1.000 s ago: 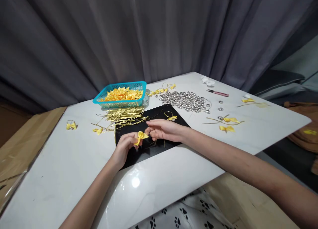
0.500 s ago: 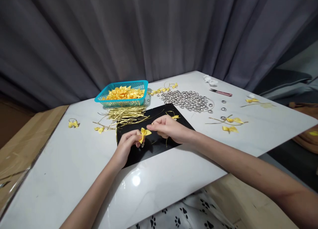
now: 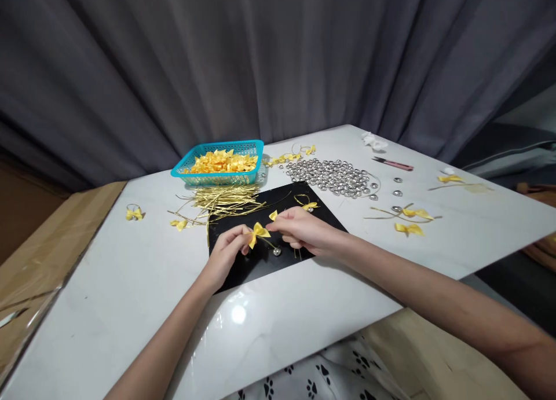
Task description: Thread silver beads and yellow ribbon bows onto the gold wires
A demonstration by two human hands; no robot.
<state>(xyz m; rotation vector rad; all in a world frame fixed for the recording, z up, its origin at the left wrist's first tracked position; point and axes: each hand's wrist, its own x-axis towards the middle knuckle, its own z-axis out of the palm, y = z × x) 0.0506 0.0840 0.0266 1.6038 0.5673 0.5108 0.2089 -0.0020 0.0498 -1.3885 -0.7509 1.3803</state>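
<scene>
Over a black mat [image 3: 321, 212] on the white table [image 3: 130, 284], both my hands meet. My left hand [image 3: 226, 254] pinches a small yellow ribbon bow [image 3: 258, 233]. My right hand [image 3: 299, 231] is closed just right of the bow, fingertips pinched on a thin gold wire running from it. A small silver bell [image 3: 277, 252] lies on the mat below the bow, and another yellow bow [image 3: 307, 204] with a gold loop rests at the mat's far edge.
A teal basket [image 3: 256, 148] of yellow bows stands at the back, with a bundle of gold wires [image 3: 221, 198] in front of it. A pile of silver bells [image 3: 334, 175], pink snips [image 3: 397, 164] and loose bows [image 3: 408, 228] lie right. Cardboard [image 3: 47, 238] borders the left.
Both hands stayed together on the mat with the bow. The bow has turned up between the fingertips, and a silver bell now shows below it.
</scene>
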